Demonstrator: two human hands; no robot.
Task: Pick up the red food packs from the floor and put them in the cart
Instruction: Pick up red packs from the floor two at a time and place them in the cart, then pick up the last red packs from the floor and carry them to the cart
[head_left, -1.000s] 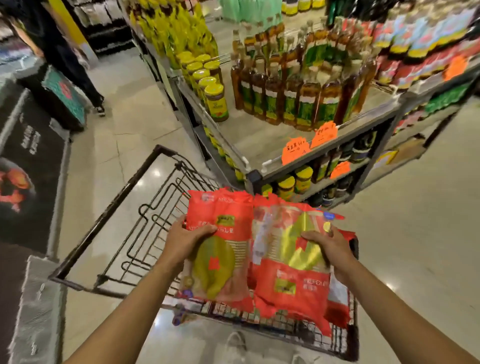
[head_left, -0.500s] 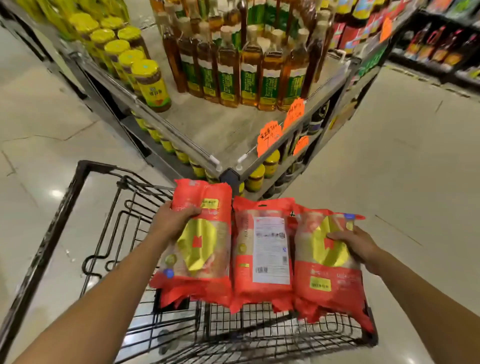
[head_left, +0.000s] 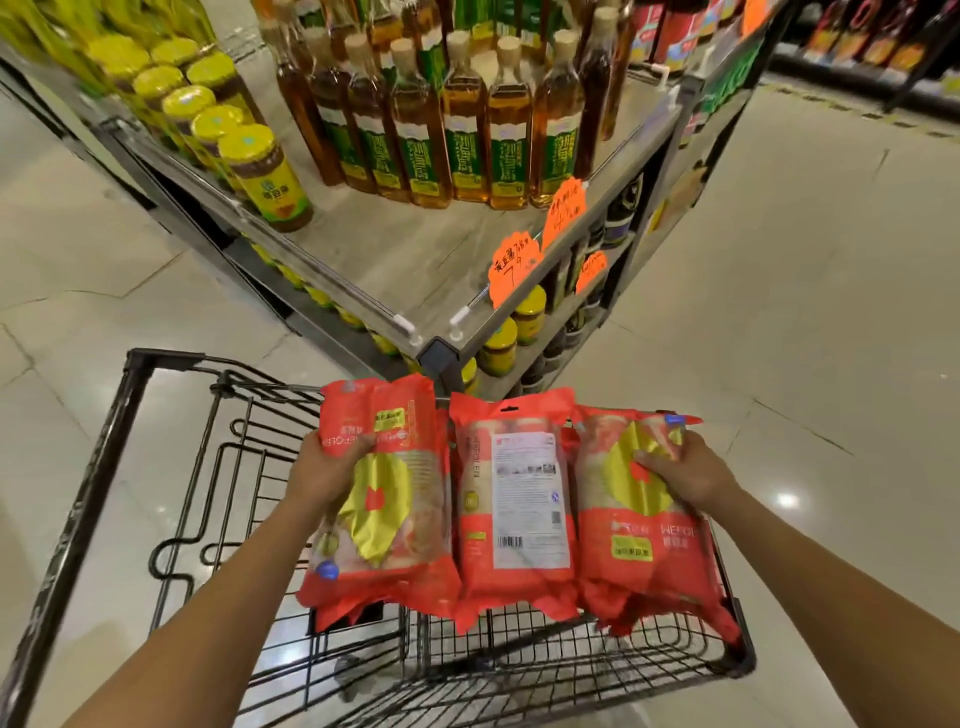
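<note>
Head view: your left hand (head_left: 332, 467) grips the left red food pack (head_left: 395, 499) at its outer edge, and your right hand (head_left: 685, 473) grips the right pack (head_left: 639, 545). The middle pack (head_left: 519, 499) is pressed between them. All three are in a row over the wire cart (head_left: 98, 467).

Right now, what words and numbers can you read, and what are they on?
"WEFOL", cut off: right red pack.
"7.9", handwritten: orange price tag.
Bottle labels, jar labels, middle pack's white sticker: too small or blurred.
</note>
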